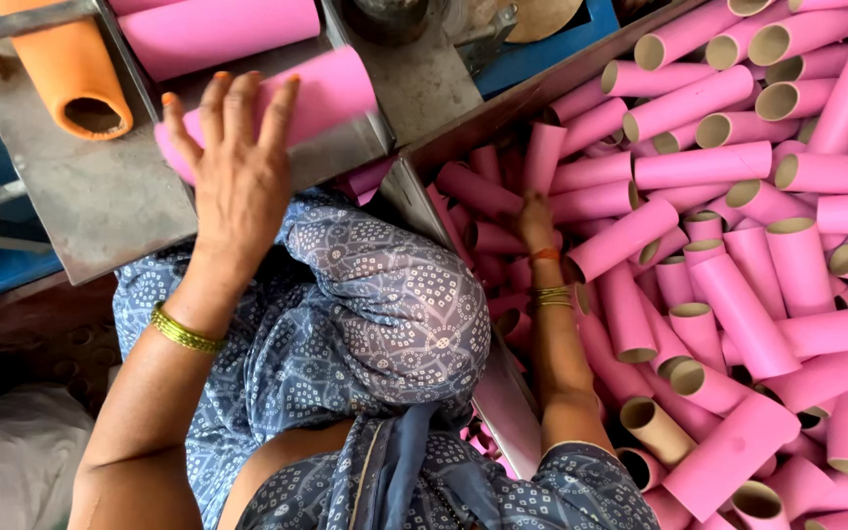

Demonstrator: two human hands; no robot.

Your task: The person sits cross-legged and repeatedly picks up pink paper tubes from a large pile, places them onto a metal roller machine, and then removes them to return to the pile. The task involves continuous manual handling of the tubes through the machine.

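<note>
A metal tray [100,196] fills the upper left of the frame, its near edge running just above the person's blue patterned lap [365,314]. A raised metal divider [350,59] crosses it at upper centre, so the open room around the left hand [238,167] is narrow, bounded by an orange tube [76,69] at far upper left and a second pink tube [218,29] lying along the top edge. To the right, the slanted wall of a bin [424,211] cuts down through the middle of the frame. The bin is heaped with a pile of pink tubes [738,275] that leaves no bare floor.

The left hand lies flat over a pink cardboard tube [321,93] on the tray, fingers spread and pressing on its near end, palm down rather than wrapped around it. The tube reaches from under the fingers toward upper centre, touching the divider. It is smooth, bright pink and slightly blurred.

The right hand [534,221], at centre, is pushed down among the heaped tubes just inside the bin wall. Its fingers are buried, so I cannot tell whether they grip anything. Bangles sit on both wrists.
</note>
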